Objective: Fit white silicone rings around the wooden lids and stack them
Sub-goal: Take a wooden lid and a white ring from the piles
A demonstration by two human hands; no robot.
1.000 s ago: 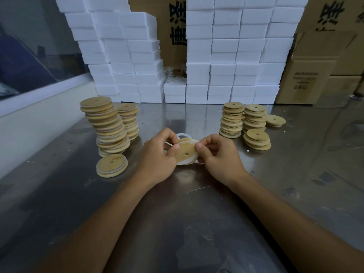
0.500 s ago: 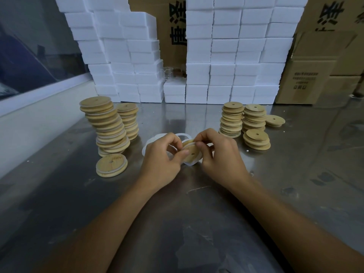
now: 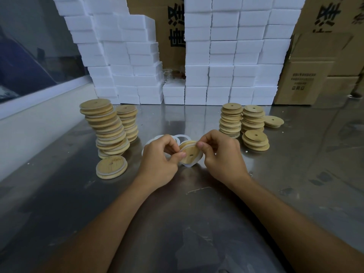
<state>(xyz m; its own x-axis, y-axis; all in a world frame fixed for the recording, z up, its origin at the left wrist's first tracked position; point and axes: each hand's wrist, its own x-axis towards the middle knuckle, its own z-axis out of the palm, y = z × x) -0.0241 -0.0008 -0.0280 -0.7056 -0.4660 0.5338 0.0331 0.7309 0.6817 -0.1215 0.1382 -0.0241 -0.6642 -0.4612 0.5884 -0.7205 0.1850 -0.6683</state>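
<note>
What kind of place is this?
Probably a packing workshop or stockroom: piles of wooden lids on a metal table, with white boxes and cardboard cartons stacked behind.

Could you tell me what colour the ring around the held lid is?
White, on the pale wooden lid; the ring shows in the head view.

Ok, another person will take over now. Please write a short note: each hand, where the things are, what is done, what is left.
Left hand and right hand both pinch one wooden lid, its white ring only partly on.
Spare rings lie on the metal table behind the hands.
Done: ringed stacks at left, one ringed lid lying beside them.
Left: seat this ring, stack the lid, then do the bare stacks at right.
</note>
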